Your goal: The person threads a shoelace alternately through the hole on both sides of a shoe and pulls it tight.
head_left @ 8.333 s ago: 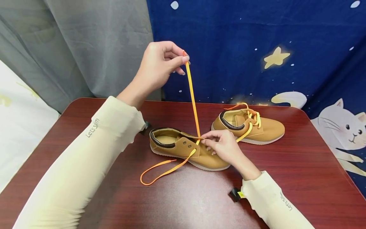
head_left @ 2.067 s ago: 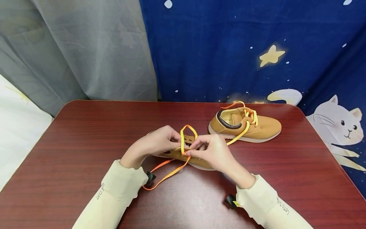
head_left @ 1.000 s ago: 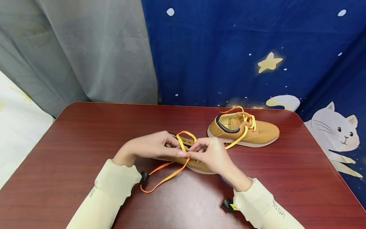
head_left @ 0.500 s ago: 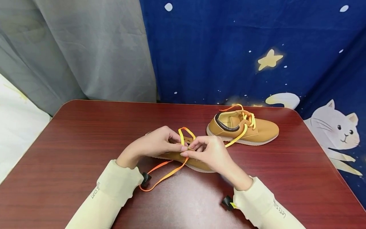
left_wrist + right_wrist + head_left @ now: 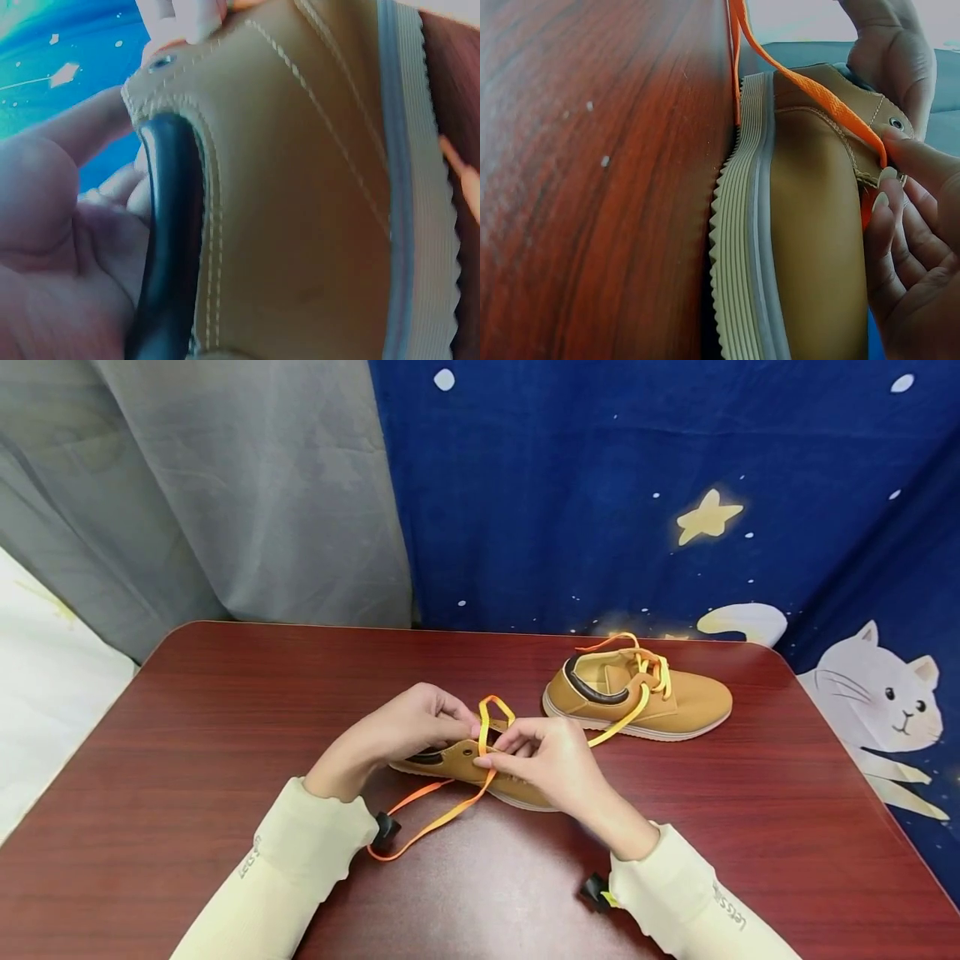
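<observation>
From the lower edge of the head view the left forearm (image 5: 262, 868) slants up to the right and the right forearm (image 5: 697, 889) slants up to the left, converging in front of the body; both cream sleeves (image 5: 315, 818) end near the wrists, leaving the 2 hands bare. The left hand (image 5: 408, 722) arches with its knuckles high, thumb and fingers angled to the right, the fingertips partly hidden; the right hand (image 5: 547, 756) is just beside it, fingers bent above the thumb, thumb and fingertips drawn close in a pinch.
</observation>
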Tool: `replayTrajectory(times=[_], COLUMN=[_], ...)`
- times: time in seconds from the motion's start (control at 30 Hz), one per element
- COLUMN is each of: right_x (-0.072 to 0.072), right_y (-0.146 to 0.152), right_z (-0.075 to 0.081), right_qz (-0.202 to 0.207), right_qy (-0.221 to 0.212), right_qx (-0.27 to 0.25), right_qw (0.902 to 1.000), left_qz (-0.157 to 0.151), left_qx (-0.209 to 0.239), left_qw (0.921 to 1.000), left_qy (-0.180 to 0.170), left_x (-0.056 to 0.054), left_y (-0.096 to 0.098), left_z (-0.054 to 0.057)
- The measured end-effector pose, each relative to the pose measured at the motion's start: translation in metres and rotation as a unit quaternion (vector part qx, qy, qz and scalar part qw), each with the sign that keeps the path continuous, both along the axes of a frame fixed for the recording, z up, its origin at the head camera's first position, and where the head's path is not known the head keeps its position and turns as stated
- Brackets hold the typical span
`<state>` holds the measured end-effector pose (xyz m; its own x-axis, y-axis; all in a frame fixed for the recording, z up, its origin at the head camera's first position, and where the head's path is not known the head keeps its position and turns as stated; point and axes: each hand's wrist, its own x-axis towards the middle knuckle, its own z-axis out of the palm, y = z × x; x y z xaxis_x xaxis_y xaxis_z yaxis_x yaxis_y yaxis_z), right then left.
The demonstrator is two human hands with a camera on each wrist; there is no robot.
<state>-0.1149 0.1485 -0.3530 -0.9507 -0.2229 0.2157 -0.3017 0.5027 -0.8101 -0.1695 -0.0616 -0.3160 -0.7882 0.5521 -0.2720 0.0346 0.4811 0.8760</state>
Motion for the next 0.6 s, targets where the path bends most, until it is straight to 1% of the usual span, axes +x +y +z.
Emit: replayTrajectory(times=[0.2, 0.33, 0.4, 0.5, 0.57, 0.6], right_x=[0.0017, 0.0033, 0.0035, 0.0024, 0.0016, 0.0016], right_y=[0.0004, 0.0021, 0.0029, 0.0021, 0.0011, 0.0005], right_z=[0.0000, 0.0013, 0.0012, 0.0010, 0.0009, 0.0015], right_qz=[0.000, -0.009, -0.013, -0.007, -0.001, 0.001], right_qy=[0.002, -0.008, -0.012, -0.017, -0.017, -0.017], right_qx=[-0.007, -0.008, -0.008, -0.009, -0.010, -0.011], right_qw=[1.0000, 0.9999, 0.9998, 0.9998, 0.9998, 0.9998], left_qz=[0.013, 0.030, 0.022, -0.005, -0.019, -0.019], left_qx=[0.020, 0.010, -0.005, -0.025, -0.030, -0.028], left_qw=[0.9997, 0.9994, 0.9991, 0.9976, 0.9968, 0.9973], left_qy=[-0.009, 0.012, 0.035, 0.065, 0.071, 0.066], left_x=[0.0024, 0.0030, 0.0026, 0.0030, 0.0036, 0.0039], left_y=[0.0035, 0.0086, 0.0100, 0.0083, 0.0067, 0.0061], left_z=[-0.0013, -0.0037, -0.0050, -0.0050, -0.0051, -0.0052])
